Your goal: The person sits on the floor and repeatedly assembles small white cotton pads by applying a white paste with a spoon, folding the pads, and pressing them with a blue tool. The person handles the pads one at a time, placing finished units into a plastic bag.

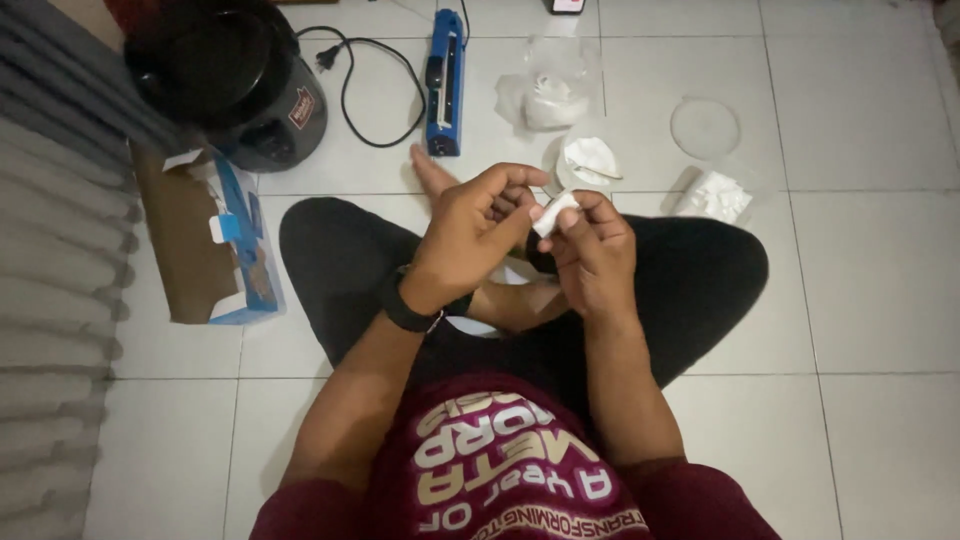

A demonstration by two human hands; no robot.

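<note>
Right hand [595, 250] pinched a small white folded paper-like piece [553, 214] betw. thumb and fingers [575, 215]; left hand [475, 225] touched its edge w/ curled fingertips, fingers pressed close. Piece sat mid-air above the lap — not yet set down. Beyond the fingers on the white tiled floor [850, 300]: a clear plastic bag of white pieces [550, 100], a round clear lid [705, 127], a blue bar-shaped heat sealer [446, 80]. Judging by this, work looked partway — several pieces bagged, this one in hand.
</note>
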